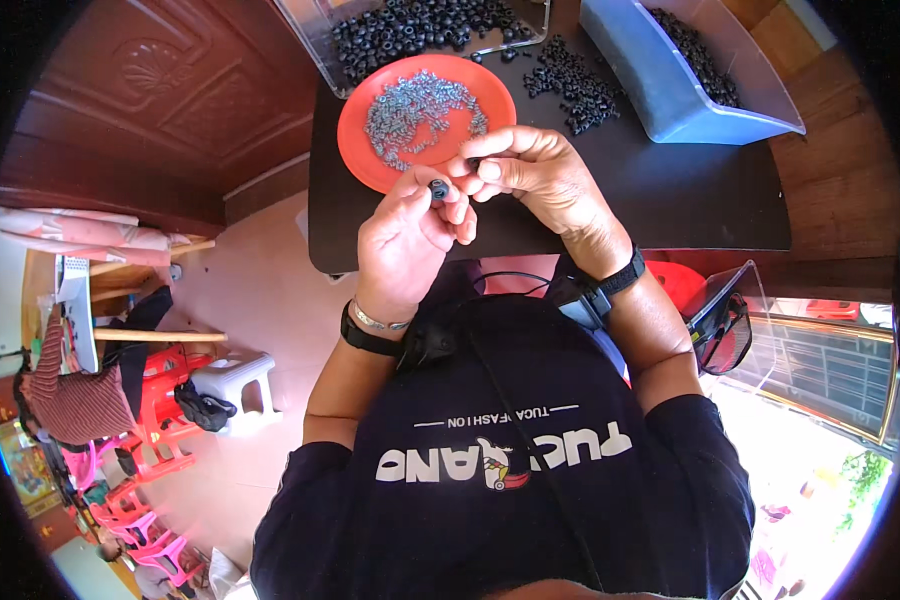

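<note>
Over the near rim of an orange plate (352,152), both my hands are close together. My left hand (402,240) pinches a small round black cap (438,188), its hollow end turned upward. Just beside it, my right hand (555,190) holds a small black piece (474,163) between thumb and index finger; the fingers partly cover it. On the plate lies a spread of small silvery metal pieces (410,105).
A clear box (312,40) of black caps stands behind the plate. Loose small black pieces (575,85) are heaped on the dark table (710,195). To the right sits a blue bin (625,75) with more black pieces. A grey stool (235,380) stands on the floor at left.
</note>
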Available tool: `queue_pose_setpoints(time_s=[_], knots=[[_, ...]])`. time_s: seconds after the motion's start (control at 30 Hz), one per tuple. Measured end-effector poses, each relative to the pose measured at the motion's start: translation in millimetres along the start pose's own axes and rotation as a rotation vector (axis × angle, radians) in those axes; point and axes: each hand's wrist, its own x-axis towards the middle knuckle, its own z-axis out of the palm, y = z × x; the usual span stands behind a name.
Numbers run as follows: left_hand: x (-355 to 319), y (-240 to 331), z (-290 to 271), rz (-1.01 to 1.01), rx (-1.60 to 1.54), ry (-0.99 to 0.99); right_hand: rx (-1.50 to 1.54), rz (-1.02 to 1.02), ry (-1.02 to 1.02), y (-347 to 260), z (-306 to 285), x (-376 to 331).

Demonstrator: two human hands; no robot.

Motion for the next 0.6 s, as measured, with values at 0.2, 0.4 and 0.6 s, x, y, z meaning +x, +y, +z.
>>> queue_pose_setpoints(time_s=[0.2, 0.4, 0.6], knots=[[0.1, 0.1, 4.8, 0.006, 0.017, 0.003, 0.121, -0.059, -0.069, 8.3, -6.6, 1.0], [0.7, 1.1, 7.1, 0.035, 0.037, 0.003, -0.016, -0.031, 0.018, 8.6, 0.1, -2.0], [-1.0, -0.2, 5.6, 0.034, 0.025, 0.018, -0.021, -0.021, 0.032, 10.3, 0.4, -3.5]])
